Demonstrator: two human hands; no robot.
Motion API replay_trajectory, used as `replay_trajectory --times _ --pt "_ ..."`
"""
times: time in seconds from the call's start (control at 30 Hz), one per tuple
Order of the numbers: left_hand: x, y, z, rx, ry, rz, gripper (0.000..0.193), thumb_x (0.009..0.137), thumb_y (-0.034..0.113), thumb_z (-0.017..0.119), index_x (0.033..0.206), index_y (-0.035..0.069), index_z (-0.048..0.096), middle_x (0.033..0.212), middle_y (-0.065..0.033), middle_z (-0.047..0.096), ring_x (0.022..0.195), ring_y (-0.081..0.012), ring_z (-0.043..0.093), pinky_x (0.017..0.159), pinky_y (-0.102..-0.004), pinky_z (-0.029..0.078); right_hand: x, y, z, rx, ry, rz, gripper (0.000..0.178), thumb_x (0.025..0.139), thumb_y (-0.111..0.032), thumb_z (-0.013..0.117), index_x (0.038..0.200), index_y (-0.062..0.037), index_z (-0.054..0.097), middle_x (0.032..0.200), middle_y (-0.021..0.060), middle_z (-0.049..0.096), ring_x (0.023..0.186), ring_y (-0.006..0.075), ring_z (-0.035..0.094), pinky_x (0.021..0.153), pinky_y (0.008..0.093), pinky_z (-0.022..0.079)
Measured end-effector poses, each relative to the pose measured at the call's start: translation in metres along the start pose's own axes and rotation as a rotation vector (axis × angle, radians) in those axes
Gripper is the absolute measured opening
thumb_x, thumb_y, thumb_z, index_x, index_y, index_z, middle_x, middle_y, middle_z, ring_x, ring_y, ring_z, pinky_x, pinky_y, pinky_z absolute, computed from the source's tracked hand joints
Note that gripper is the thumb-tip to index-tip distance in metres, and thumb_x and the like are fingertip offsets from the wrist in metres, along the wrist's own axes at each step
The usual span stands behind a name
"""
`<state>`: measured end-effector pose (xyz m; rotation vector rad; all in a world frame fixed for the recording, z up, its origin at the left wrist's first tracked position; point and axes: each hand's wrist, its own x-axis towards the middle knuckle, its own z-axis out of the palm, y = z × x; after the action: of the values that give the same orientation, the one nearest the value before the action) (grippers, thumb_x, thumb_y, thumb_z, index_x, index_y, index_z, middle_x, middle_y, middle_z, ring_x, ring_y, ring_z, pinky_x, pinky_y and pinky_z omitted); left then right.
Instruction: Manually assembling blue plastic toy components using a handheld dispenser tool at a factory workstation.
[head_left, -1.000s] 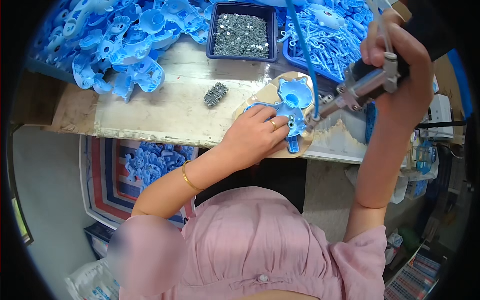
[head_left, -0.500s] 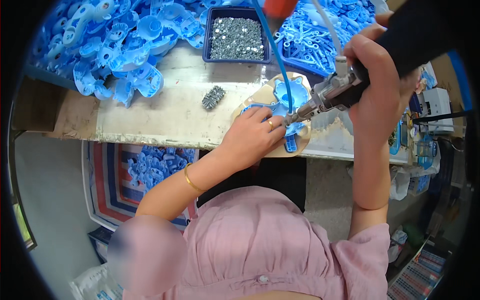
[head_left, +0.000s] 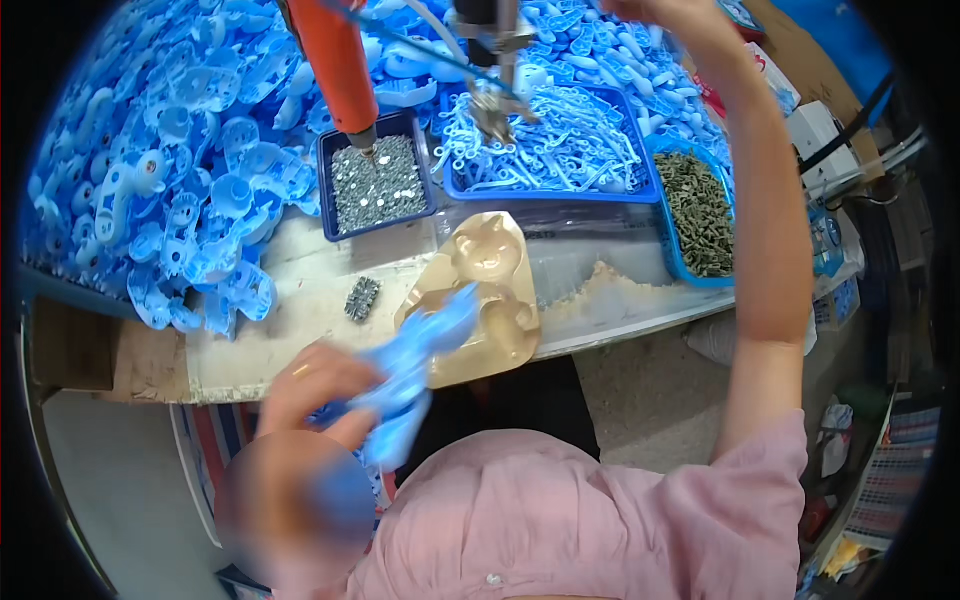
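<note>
– The left fingers [head_left: 345, 372], left of the frame's centre: what have they got?
– 1 blue plastic part [head_left: 405, 375], gripped, blurred, its tip in front of the tan mould [head_left: 485, 250].
– Where's that mould?
– Mid-frame, on the counter [head_left: 600, 325], its 2 rounded hollows bare.
– And the right hand [head_left: 660, 12]?
– Upper edge, right of centre, cut off; I can't tell if its fingers are clenched or released.

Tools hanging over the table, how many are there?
2 in view: an orange tool over the grey bits and a black and silver tool over the blue sticks. Others may be hidden.
</note>
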<state>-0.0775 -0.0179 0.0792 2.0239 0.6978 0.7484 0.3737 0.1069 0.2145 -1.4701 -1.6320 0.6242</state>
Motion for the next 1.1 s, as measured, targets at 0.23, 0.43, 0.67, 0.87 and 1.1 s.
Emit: replay_trajectory --times 0.23,0.43,0.67,0.87,1.1 --pt "-0.106 0.05 -0.069 0.763 -0.129 -0.66 0.043 0.076 0.022 0.079 0.113 0.002 0.067 0.105 -0.0161 0.07 0.094 -0.0323 0.066 0.083 -0.0399 0.051 -0.001 0.266 -0.028 -0.818 0.252 0.043 0.027 0.084 -0.012 0.071 0.112 -0.0108 0.071 0.108 0.0139 0.071 0.094 0.033 0.07 0.08 0.0445 0.056" --pt "-0.052 0.041 -0.04 0.574 -0.075 -0.544 0.05 0.081 0.024 0.079 0.123 0.0 0.064 0.111 -0.0186 0.069 0.102 -0.0381 0.064 0.089 -0.0427 0.051 -0.008 0.272 -0.013 -0.994 0.262 -0.023 0.018 0.088 -0.014 0.07 0.104 -0.0063 0.067 0.113 0.0169 0.064 0.097 0.039 0.066 0.082 0.0468 0.054" --pt "0.036 0.009 0.015 0.27 -0.213 -0.079 0.043 0.083 0.012 0.077 0.124 0.004 0.066 0.126 -0.0159 0.067 0.113 -0.0355 0.063 0.097 -0.0415 0.05 -0.074 0.178 -0.049 -0.558 0.073 0.04 0.021 0.091 -0.01 0.068 0.11 -0.0014 0.07 0.097 0.0134 0.073 0.09 0.0247 0.071 0.081 0.0372 0.056" --pt "0.105 -0.014 0.105 0.185 -0.026 0.264 0.047 0.089 0.014 0.074 0.133 0.009 0.062 0.136 -0.0138 0.061 0.112 -0.0359 0.065 0.091 -0.0432 0.054 -0.127 0.065 0.052 0.165 -0.559 -0.017 0.019 0.085 0.001 0.074 0.104 0.0004 0.074 0.117 0.0122 0.069 0.104 0.0202 0.066 0.088 0.0315 0.054" --pt "0.088 -0.023 0.117 0.146 0.033 0.193 0.046 0.081 0.012 0.082 0.124 0.007 0.068 0.127 -0.0122 0.068 0.109 -0.0314 0.068 0.087 -0.0375 0.056 -0.094 0.094 0.052 0.326 -0.539 0.242 0.023 0.091 -0.012 0.072 0.111 -0.0003 0.072 0.102 0.0054 0.073 0.096 0.0146 0.068 0.085 0.0295 0.055"
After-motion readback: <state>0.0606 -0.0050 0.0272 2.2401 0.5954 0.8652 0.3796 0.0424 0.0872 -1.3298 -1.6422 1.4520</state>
